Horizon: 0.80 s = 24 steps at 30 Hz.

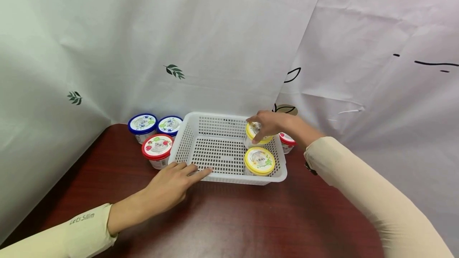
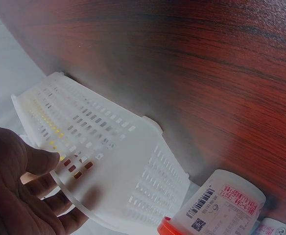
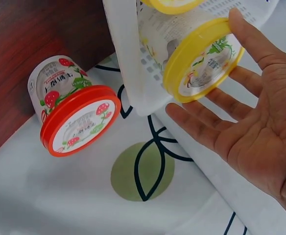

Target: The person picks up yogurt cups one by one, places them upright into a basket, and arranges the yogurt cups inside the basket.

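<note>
A white perforated plastic basket stands on the table. My left hand holds its near rim at the left, with the thumb outside and the other fingers reaching over the edge in the left wrist view. At the basket's far right corner is a tub with a yellow lid. My right hand is around that lid with fingers spread and extended, the thumb at the lid's edge. A second yellow-lidded tub sits upright in the near right corner of the basket.
Left of the basket stand a red-lidded tub and two blue-lidded tubs. Another red-lidded tub is just outside the basket's right side. Behind the dark wooden table hangs a white printed sheet.
</note>
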Tool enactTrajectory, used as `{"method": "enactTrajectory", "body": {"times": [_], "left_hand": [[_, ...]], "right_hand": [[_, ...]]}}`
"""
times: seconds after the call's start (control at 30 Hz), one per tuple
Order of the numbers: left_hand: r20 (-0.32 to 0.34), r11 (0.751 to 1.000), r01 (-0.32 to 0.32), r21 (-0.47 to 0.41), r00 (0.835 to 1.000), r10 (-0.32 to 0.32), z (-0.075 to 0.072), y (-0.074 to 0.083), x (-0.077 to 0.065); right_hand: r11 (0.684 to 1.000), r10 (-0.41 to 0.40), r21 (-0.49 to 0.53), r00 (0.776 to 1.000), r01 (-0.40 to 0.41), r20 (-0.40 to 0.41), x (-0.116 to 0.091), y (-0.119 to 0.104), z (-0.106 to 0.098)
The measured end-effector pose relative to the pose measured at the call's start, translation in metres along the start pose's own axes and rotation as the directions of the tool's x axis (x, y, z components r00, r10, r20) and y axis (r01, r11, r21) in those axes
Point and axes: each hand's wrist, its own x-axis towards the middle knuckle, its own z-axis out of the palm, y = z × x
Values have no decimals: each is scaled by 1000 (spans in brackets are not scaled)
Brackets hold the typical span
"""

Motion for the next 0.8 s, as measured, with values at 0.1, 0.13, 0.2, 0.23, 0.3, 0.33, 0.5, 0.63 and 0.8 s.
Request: {"method": "enactTrajectory", "body": {"times": [0.1, 0.13, 0.2, 0.23, 0.3, 0.33, 0.5, 0.63, 0.8], "left_hand": [[-6, 1000, -3, -1, 1000, 3, 0, -1, 0], [-10, 1000, -5, -1, 1000, 5, 0, -1, 0], [-18, 1000, -8, 0, 1000, 8, 1, -1, 0], [-21, 1000, -9, 0, 1000, 9, 1, -1, 0], [-23, 1000, -9, 1, 1000, 9, 1, -2, 0], [-22, 1000, -8, 1, 1000, 8, 1, -1, 0], [-13, 1000, -3, 2, 1000, 3, 1, -1, 0], [-12, 1000, -3, 4, 1000, 3, 2, 0, 0], [-9, 1000, 0, 7, 1000, 0, 2, 0, 0]], "right_hand": [[1000, -2, 1, 1000, 2, 8, 2, -1, 2], [1000, 1, 2, 1000, -1, 11, 3, -1, 3], [1000, 11, 11, 1000, -11, 14, 4, -2, 4], [1000, 16, 17, 1000, -17, 14, 4, -2, 5], [999, 28, 27, 1000, -29, 12, 5, -2, 6], [999, 33, 30, 999, -34, 11, 6, -2, 6], [999, 43, 26, 999, -44, 12, 9, 0, 12], [999, 39, 17, 999, -39, 20, 13, 4, 18], [1000, 21, 1, 1000, -21, 18, 17, 6, 23]]}}
